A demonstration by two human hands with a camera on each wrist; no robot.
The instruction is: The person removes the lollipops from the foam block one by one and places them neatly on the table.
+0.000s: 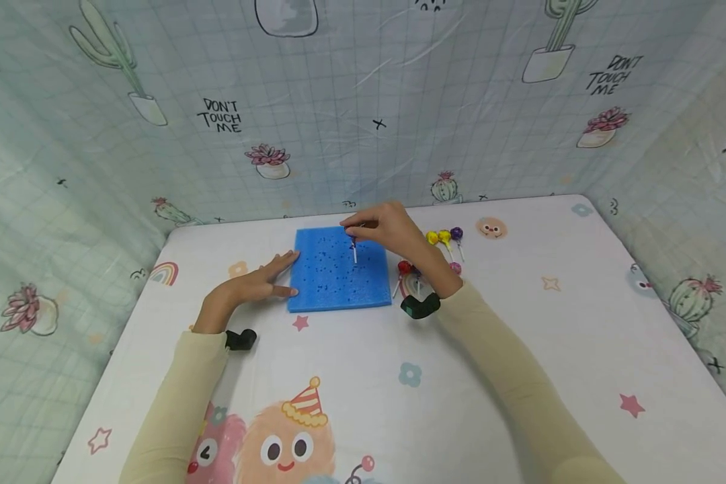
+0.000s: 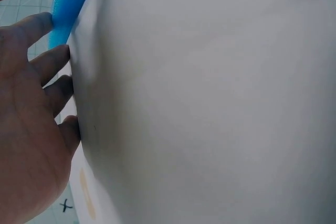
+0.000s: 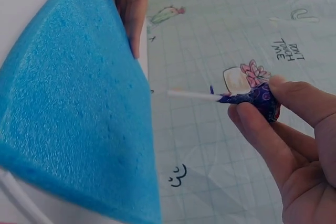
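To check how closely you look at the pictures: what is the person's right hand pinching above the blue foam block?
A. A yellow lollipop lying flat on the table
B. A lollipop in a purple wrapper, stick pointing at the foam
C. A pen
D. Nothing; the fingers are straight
B: in the right wrist view the right hand pinches the purple-wrapped lollipop by its head, its white stick aimed toward the blue foam block.

Both arms wear long cream-beige sleeves (image 1: 175, 403), with a small black camera unit (image 1: 420, 306) strapped at each wrist.
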